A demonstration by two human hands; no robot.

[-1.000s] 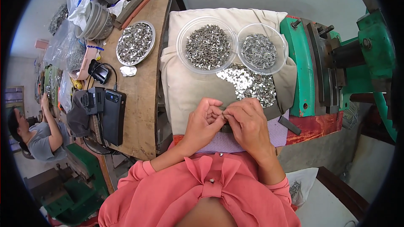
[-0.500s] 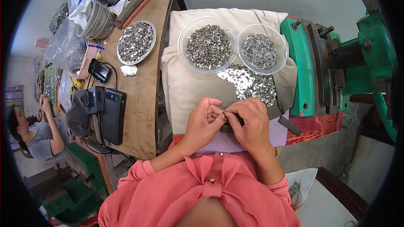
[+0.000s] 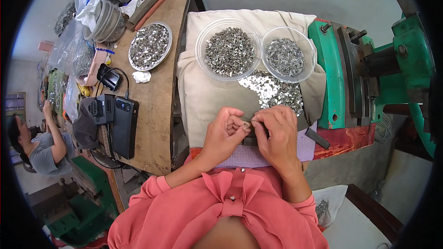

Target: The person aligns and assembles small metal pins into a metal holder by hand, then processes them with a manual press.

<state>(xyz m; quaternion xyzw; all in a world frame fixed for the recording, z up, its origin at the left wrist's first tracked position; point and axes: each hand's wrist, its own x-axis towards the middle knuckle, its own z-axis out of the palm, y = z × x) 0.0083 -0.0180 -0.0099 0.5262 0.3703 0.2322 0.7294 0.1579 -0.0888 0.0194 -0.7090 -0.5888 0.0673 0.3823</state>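
Observation:
My left hand [image 3: 224, 134] and my right hand [image 3: 276, 131] meet fingertip to fingertip over a beige cloth [image 3: 203, 92], pinching a tiny metal piece [image 3: 248, 124] between them. Just beyond my fingers lies a loose heap of small shiny metal pieces [image 3: 272, 90] on the cloth. Behind it stand two clear round bowls: the left bowl [image 3: 229, 49] holds darker metal bits, the right bowl [image 3: 288, 54] holds thin grey ones. A lilac checked cloth [image 3: 251, 157] lies under my wrists.
A green machine [image 3: 369, 64] stands on the right. On the left, a wooden bench [image 3: 161, 83] carries a metal plate of small parts [image 3: 150, 46], a black charger box [image 3: 123, 127], bags and stacked bowls. Another person [image 3: 39, 143] sits at far left.
My hands stay together over the cloth; the fingers shift slightly around the small piece. Nothing else has moved.

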